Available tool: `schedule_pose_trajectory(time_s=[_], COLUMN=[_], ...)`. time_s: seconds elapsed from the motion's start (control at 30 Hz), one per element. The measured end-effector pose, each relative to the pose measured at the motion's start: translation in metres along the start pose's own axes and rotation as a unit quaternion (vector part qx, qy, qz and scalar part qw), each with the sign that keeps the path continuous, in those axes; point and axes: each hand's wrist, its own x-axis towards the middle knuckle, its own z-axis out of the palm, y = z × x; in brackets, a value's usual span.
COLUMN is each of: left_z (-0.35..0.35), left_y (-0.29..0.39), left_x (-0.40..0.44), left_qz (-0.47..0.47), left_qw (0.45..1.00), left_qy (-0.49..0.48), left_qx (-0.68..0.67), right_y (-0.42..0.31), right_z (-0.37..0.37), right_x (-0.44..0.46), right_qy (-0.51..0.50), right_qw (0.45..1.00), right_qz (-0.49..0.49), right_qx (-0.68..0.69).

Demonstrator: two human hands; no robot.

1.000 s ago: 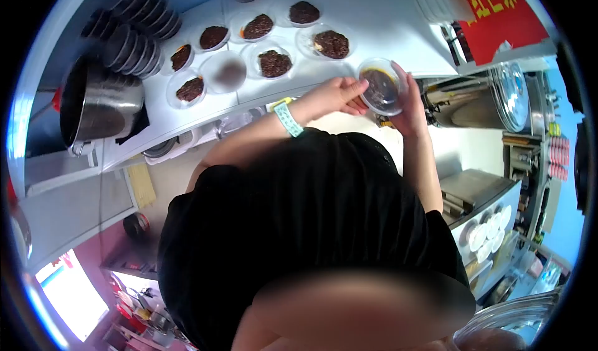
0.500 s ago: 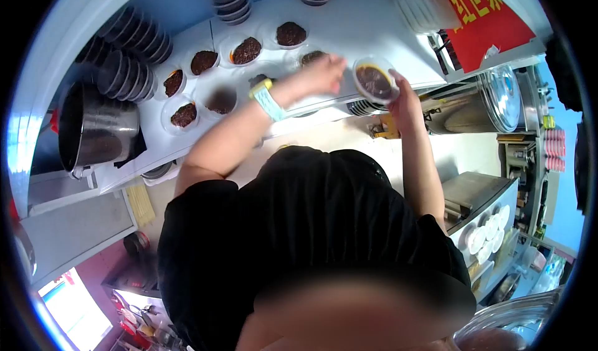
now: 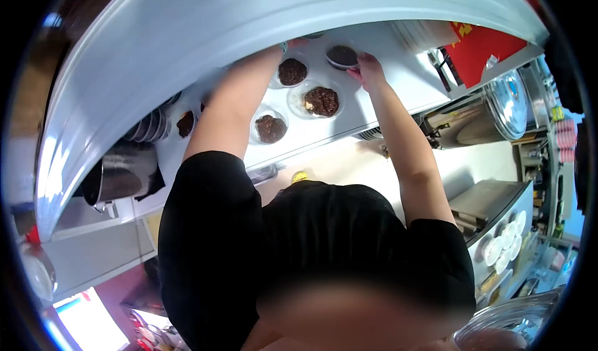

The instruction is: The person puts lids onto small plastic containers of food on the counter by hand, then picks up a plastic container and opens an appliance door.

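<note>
My right hand [image 3: 370, 72] is closed on the rim of a round plastic bowl [image 3: 342, 56] with dark contents, at the back of the white counter. My left hand [image 3: 298, 42] reaches in beside a stack of bowls [image 3: 315, 34], mostly hidden behind the overhanging white shelf edge; its fingers cannot be made out. Between my forearms stand clear bowls of dark brown chunky paste: one bowl [image 3: 293, 72] by my left wrist, another bowl [image 3: 321, 102] in the middle, and a third bowl [image 3: 271, 128] near the front edge.
The curved white shelf [image 3: 205, 33] overhangs the back of the counter. A metal pot [image 3: 128, 170] and stacked dark-filled bowls [image 3: 149, 125] stand at left. Stacked clear lids or containers [image 3: 423, 34] and a red sign [image 3: 483, 55] are at right, above a large steel pot [image 3: 473, 111].
The view has shifted, and the shelf now covers the counter's back. My right hand has carried the bowl from the front edge farther back. My left hand has reached backward under the shelf.
</note>
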Motion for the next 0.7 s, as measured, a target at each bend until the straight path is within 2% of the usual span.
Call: schedule_pose_trajectory(time_s=[0.03,0.07,0.13,0.17,0.23,0.33,0.37,0.43,0.57,0.63,0.7], left_z=[0.009,0.01,0.009,0.013,0.02,0.022,0.023,0.025,0.023,0.021,0.022], left_y=[-0.005,-0.014,-0.056,-0.053,-0.043,-0.038,-0.036,-0.045,-0.057,-0.059,-0.053], left_x=[0.012,0.019,0.056,0.057,0.048,0.041,0.041,0.047,0.057,0.057,0.048], left_qz=[-0.183,-0.189,-0.192,-0.194,-0.128,-0.085,-0.087,-0.118,-0.077,-0.096,-0.087], left_qw=[0.896,0.899,0.848,0.85,0.864,0.87,0.872,0.832,0.837,0.879,0.869], left_qy=[0.089,0.082,0.009,0.003,0.025,0.009,0.006,0.054,0.016,0.052,0.055], left_qx=[-0.394,-0.387,-0.494,-0.49,-0.486,-0.485,-0.482,-0.539,-0.541,-0.464,-0.484], right_y=[-0.001,-0.003,0.0,0.005,0.006,-0.001,-0.002,0.0,0.005,0.007,0.007], right_z=[0.003,0.008,0.011,0.01,0.012,0.017,0.02,0.023,0.026,0.026,0.027], right_x=[-0.004,-0.007,-0.008,0.0,0.002,-0.006,-0.01,-0.01,-0.002,-0.001,0.002], right_qy=[0.006,-0.01,-0.019,-0.011,-0.002,-0.023,-0.018,-0.011,-0.023,-0.028,-0.038], right_qw=[1.0,1.0,0.999,0.999,0.999,0.999,0.999,0.999,0.997,0.996,0.995], right_qz=[0.003,0.0,-0.003,-0.013,-0.023,-0.02,-0.022,-0.026,-0.066,-0.079,-0.089], right_qx=[0.01,0.026,0.045,0.034,0.026,0.029,0.037,0.045,0.041,0.032,0.015])
